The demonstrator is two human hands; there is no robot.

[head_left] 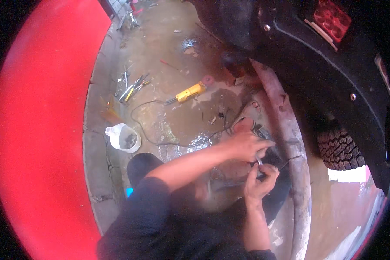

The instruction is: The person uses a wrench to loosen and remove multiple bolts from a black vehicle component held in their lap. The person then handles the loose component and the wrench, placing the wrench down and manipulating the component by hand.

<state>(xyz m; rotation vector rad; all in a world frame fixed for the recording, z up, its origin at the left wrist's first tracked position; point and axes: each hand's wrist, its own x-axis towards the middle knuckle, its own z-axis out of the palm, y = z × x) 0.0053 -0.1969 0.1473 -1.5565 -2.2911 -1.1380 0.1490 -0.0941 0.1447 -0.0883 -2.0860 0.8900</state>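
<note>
My left hand (247, 147) reaches in from the lower left, its fingers closed around one end of a small metal piece (259, 160). My right hand (261, 181), just below it, is closed at the lower end of the same piece, with thumb and forefinger pinched. A thin dark rod (289, 163) sticks out to the right from beside my right hand; whether I grip it is unclear. Both hands are over my bent leg, beside a long, worn pale curved bar (286, 117). The fingers hide most of the metal piece, so its kind does not show.
A yellow angle grinder (190, 92) lies on the wet floor, its cable (154, 138) looping toward me. Several hand tools (134, 89) lie near the block kerb (95, 104). A cut white jug (125, 139) holds grey matter. A black vehicle body (303, 52) overhangs a tyre (340, 147).
</note>
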